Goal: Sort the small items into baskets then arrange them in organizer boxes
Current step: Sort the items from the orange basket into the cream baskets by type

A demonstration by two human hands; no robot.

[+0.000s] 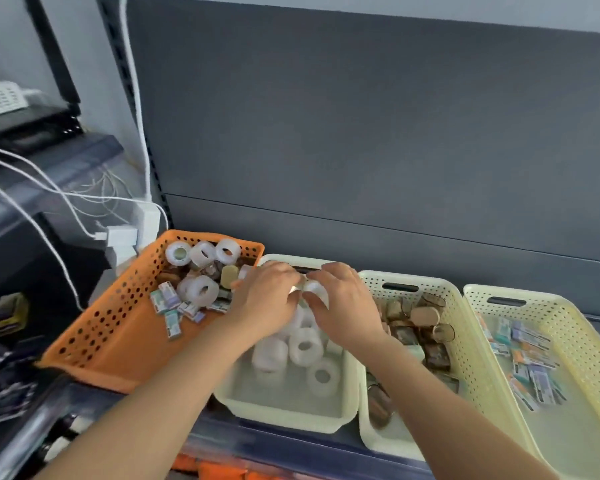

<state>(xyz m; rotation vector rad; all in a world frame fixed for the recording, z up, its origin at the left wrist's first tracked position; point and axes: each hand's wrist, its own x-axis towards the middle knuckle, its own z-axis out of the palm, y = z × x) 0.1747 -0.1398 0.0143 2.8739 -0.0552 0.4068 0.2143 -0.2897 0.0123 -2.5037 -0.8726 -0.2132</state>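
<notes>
An orange basket (118,327) at the left holds mixed small items: white tape rolls (201,289), small printed boxes (168,299) and brownish pieces. To its right stands a cream basket (278,410) with several white tape rolls (303,346). Both hands hover over its far end. My left hand (264,299) and my right hand (343,306) have their fingers curled round a white tape roll (314,287) held between them.
A second cream basket (465,355) holds brown and tan items. A third cream basket (586,341) at the right holds small printed boxes. A dark grey back panel rises behind. White cables and a power strip (146,223) lie at the left.
</notes>
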